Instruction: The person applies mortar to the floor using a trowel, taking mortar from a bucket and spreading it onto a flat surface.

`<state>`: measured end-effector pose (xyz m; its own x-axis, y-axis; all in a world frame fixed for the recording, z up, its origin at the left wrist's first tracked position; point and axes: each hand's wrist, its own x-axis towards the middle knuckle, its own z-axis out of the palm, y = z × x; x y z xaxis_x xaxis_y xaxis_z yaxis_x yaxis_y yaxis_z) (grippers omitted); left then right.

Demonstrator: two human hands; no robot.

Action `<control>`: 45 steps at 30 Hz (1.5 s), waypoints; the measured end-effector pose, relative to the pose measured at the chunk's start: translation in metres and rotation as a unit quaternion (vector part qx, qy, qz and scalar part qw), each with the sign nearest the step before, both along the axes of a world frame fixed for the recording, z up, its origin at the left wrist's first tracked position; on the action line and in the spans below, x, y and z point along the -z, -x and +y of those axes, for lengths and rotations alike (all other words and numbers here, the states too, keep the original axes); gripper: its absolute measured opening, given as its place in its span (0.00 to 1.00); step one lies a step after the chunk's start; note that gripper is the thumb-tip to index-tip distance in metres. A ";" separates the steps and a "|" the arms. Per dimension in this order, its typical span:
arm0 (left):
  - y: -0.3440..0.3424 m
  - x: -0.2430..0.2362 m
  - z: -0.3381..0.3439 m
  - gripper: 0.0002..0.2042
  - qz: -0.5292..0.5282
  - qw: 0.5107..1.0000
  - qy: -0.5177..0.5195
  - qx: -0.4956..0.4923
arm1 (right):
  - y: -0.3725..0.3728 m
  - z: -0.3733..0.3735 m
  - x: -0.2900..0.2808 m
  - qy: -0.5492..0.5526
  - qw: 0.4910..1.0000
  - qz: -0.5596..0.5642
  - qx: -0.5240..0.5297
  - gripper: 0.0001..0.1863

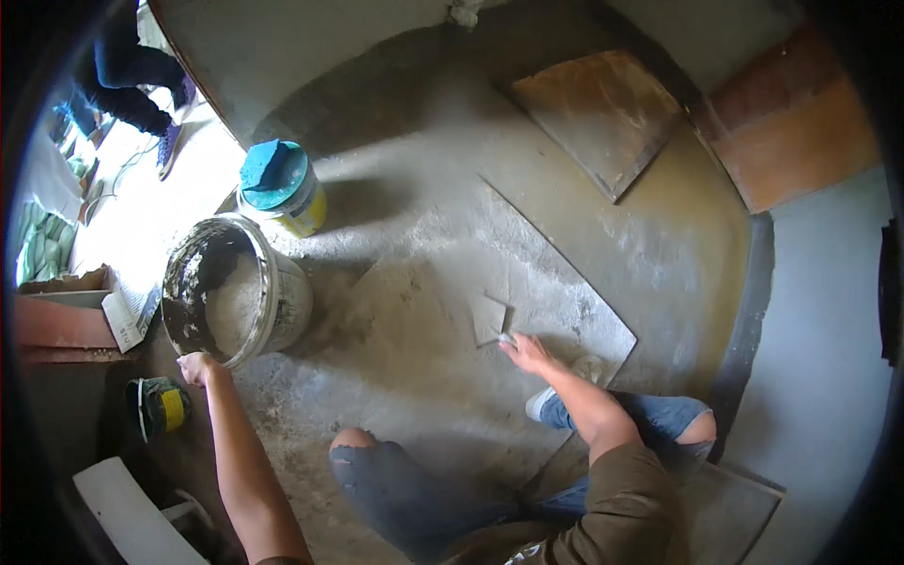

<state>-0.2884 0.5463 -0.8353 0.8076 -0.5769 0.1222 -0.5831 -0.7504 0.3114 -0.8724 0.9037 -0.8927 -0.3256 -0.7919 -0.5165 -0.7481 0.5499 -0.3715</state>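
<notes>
My left hand grips the near rim of a white bucket that holds grey mortar and is tipped slightly toward me. My right hand holds the handle of a flat metal trowel, its blade lying on a wet grey mortar bed spread over the floor. I am crouched, with my knee in torn jeans low in the middle and a shoe by my right forearm.
A yellow tub with a teal lid stands behind the bucket. A brown tile leans at the back, laid tiles lie to the right. Another person stands at the upper left in a bright doorway. A small can lies at the left.
</notes>
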 end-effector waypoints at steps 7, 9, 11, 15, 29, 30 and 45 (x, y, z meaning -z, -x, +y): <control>0.032 -0.022 0.008 0.25 0.159 0.970 0.167 -0.080 | -0.018 0.010 -0.078 -0.076 0.971 -0.175 0.147 0.27; 0.031 -0.028 0.012 0.25 0.176 0.956 0.212 -0.104 | -0.023 -0.007 -0.115 -0.081 0.971 -0.199 0.106 0.27; 0.022 -0.028 0.009 0.24 0.199 0.942 0.242 -0.118 | -0.036 -0.032 -0.162 -0.075 0.974 -0.199 0.083 0.28; 0.063 -0.039 0.013 0.24 0.252 0.913 0.287 -0.146 | -0.044 -0.082 -0.222 -0.088 0.970 -0.226 0.024 0.31; 0.059 -0.070 0.028 0.21 0.264 0.900 0.305 -0.162 | -0.278 -0.280 -0.288 0.079 0.944 -0.091 -0.307 0.20; 0.055 -0.066 0.026 0.21 0.272 0.897 0.311 -0.159 | -0.283 -0.280 -0.270 0.110 0.931 -0.059 -0.342 0.19; 0.065 -0.061 0.027 0.23 0.251 0.913 0.295 -0.126 | -0.261 -0.248 -0.233 0.257 0.907 -0.068 -0.327 0.25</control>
